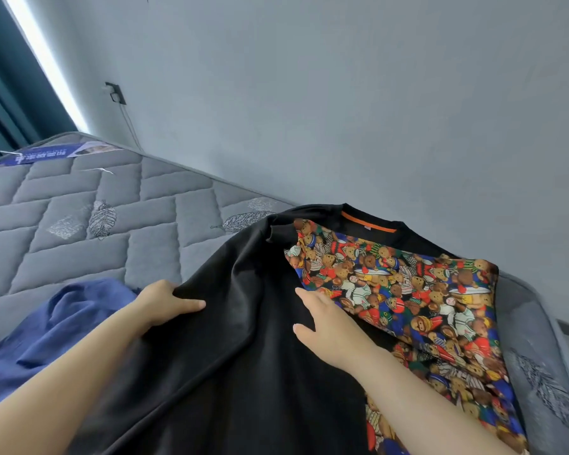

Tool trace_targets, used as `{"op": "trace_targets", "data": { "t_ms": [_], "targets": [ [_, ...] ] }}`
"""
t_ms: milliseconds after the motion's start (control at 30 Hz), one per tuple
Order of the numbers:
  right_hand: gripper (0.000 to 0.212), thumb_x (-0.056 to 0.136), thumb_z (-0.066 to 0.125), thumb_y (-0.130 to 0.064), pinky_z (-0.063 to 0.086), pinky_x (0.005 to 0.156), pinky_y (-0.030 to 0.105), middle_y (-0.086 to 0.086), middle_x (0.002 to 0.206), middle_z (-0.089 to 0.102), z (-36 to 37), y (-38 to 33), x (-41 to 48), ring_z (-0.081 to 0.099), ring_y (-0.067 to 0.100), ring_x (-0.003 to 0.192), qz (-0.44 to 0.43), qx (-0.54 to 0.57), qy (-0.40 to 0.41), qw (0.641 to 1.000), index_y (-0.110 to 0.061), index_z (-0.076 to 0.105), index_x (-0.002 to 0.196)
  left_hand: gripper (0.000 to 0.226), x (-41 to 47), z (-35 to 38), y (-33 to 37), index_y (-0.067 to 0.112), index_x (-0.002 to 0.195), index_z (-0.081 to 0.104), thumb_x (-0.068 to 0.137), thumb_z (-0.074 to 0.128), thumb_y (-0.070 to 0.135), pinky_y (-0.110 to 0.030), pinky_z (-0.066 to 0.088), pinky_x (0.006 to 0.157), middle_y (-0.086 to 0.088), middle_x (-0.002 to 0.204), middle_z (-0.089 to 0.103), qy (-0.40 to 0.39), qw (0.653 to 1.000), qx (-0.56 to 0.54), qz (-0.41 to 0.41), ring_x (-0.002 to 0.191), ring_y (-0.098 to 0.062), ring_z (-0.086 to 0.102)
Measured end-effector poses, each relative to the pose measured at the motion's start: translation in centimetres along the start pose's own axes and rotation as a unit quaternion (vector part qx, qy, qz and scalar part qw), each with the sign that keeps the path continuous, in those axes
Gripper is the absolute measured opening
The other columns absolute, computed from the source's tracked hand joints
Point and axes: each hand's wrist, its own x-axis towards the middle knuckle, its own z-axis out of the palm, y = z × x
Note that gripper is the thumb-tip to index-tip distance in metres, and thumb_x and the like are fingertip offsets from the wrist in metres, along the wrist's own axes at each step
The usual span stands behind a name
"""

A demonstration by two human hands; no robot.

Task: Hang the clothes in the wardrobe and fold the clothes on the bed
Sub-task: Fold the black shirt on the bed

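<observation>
Across the lower half of the frame, on the grey mattress (79,205), the black bear-print shirt (243,356) lies part-folded, one side turned over its printed front, so I'd say folding has barely begun. At lower left a blue garment (46,323) waits crumpled. The left hand (163,302) pinches the black fold's edge, while the right hand (326,326) presses flat on the shirt, fingers straight.

Matt, smooth black cloth top (243,339) with a smooth multicoloured bear-print cloth panel (408,290). Grey quilted cloth mattress (79,208), stitched, with glinting embroidered leaves. Crumpled matt blue cloth garment (46,330). Flat matt grey painted wall (342,93).
</observation>
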Motion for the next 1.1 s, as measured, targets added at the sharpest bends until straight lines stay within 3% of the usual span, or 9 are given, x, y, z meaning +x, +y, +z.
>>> {"op": "trace_targets", "data": {
  "t_ms": [333, 533, 667, 733, 833, 900, 967, 1033, 1100],
  "targets": [
    [0.064, 0.098, 0.048, -0.034, 0.031, 0.113, 0.032, -0.005, 0.157, 0.023, -1.1, -1.7, 0.0, 0.026, 0.012, 0.143, 0.011, -0.025, -0.003, 1.0, -0.026, 0.018, 0.154, 0.032, 1.3, -3.9, 1.1, 0.011, 0.08, 0.063, 0.098, 0.047, 0.032, -0.034, 0.04, 0.072, -0.018, 0.096, 0.066, 0.216, 0.971, 0.053, 0.086, 0.094, -0.036, 0.059],
    [0.064, 0.098, 0.048, -0.035, 0.031, 0.111, 0.031, -0.006, 0.157, 0.024, -0.8, -2.4, -0.3, 0.027, 0.012, 0.142, 0.016, -0.024, -0.009, 1.0, -0.027, 0.018, 0.153, 0.03, 1.0, -6.1, 0.9, 0.006, 0.088, 0.065, 0.098, 0.048, 0.028, -0.033, 0.042, 0.077, -0.017, 0.099, 0.067, 0.152, 0.98, -0.104, 0.072, 0.095, -0.032, 0.059],
    [0.065, 0.098, 0.051, -0.036, 0.031, 0.11, 0.029, -0.006, 0.157, 0.025, -0.6, -3.0, -0.4, 0.028, 0.011, 0.142, 0.023, -0.011, -0.004, 1.0, -0.028, 0.018, 0.153, 0.026, -0.4, -9.2, 3.3, 0.007, 0.091, 0.07, 0.093, 0.056, 0.029, -0.026, 0.056, 0.057, -0.011, 0.084, 0.075, -0.102, 0.92, -0.379, 0.008, 0.069, -0.021, 0.072],
    [0.065, 0.097, 0.051, -0.037, 0.03, 0.111, 0.029, -0.006, 0.157, 0.025, -0.8, -2.9, -0.6, 0.028, 0.011, 0.142, 0.028, -0.005, 0.003, 1.0, -0.029, 0.018, 0.153, 0.025, -0.8, -9.4, 4.2, 0.006, 0.094, 0.069, 0.093, 0.056, 0.028, -0.027, 0.056, 0.057, -0.011, 0.085, 0.075, -0.135, 0.926, -0.353, 0.016, 0.069, -0.021, 0.072],
    [0.065, 0.097, 0.051, -0.038, 0.031, 0.111, 0.03, -0.007, 0.157, 0.026, -1.4, -2.4, -1.2, 0.031, 0.011, 0.141, 0.037, -0.004, 0.01, 0.999, -0.029, 0.019, 0.153, 0.018, -0.4, -8.9, 5.3, 0.007, 0.1, 0.064, 0.089, 0.061, 0.02, -0.03, 0.052, 0.068, -0.013, 0.091, 0.07, 0.002, 0.951, -0.297, 0.083, 0.08, -0.027, 0.066],
    [0.065, 0.097, 0.051, -0.038, 0.032, 0.111, 0.03, -0.007, 0.156, 0.028, -1.8, -1.9, -1.6, 0.033, 0.012, 0.14, 0.041, -0.01, 0.013, 0.999, -0.029, 0.019, 0.153, 0.019, 0.1, -9.0, 5.4, 0.008, 0.1, 0.058, 0.086, 0.065, 0.018, -0.034, 0.045, 0.073, -0.011, 0.097, 0.061, 0.191, 0.965, -0.076, 0.164, 0.09, -0.03, 0.057],
    [0.066, 0.096, 0.051, -0.038, 0.032, 0.111, 0.03, -0.006, 0.156, 0.028, -2.3, -1.4, -2.0, 0.033, 0.012, 0.14, 0.042, -0.018, 0.017, 0.999, -0.028, 0.02, 0.153, 0.02, -0.1, -9.4, 5.9, 0.008, 0.102, 0.055, 0.085, 0.064, 0.012, -0.041, 0.043, 0.074, -0.014, 0.103, 0.056, 0.313, 0.905, 0.16, 0.237, 0.094, -0.036, 0.055],
    [0.065, 0.096, 0.051, -0.038, 0.033, 0.112, 0.03, -0.006, 0.155, 0.029, -2.8, -1.0, -2.3, 0.033, 0.013, 0.14, 0.047, -0.017, 0.017, 0.999, -0.028, 0.02, 0.153, 0.021, -0.7, -9.2, 7.2, 0.01, 0.102, 0.053, 0.083, 0.062, 0.009, -0.039, 0.04, 0.069, -0.015, 0.105, 0.057, 0.324, 0.881, 0.236, 0.252, 0.093, -0.039, 0.057],
    [0.065, 0.096, 0.051, -0.038, 0.034, 0.111, 0.03, -0.005, 0.155, 0.03, -3.0, -0.9, -2.6, 0.034, 0.013, 0.139, 0.052, -0.013, 0.019, 0.998, -0.028, 0.021, 0.153, 0.027, -1.6, -7.8, 8.6, 0.014, 0.102, 0.05, 0.081, 0.066, 0.018, -0.034, 0.038, 0.069, -0.012, 0.105, 0.059, 0.254, 0.919, 0.174, 0.249, 0.094, -0.034, 0.057]
  ]
}}
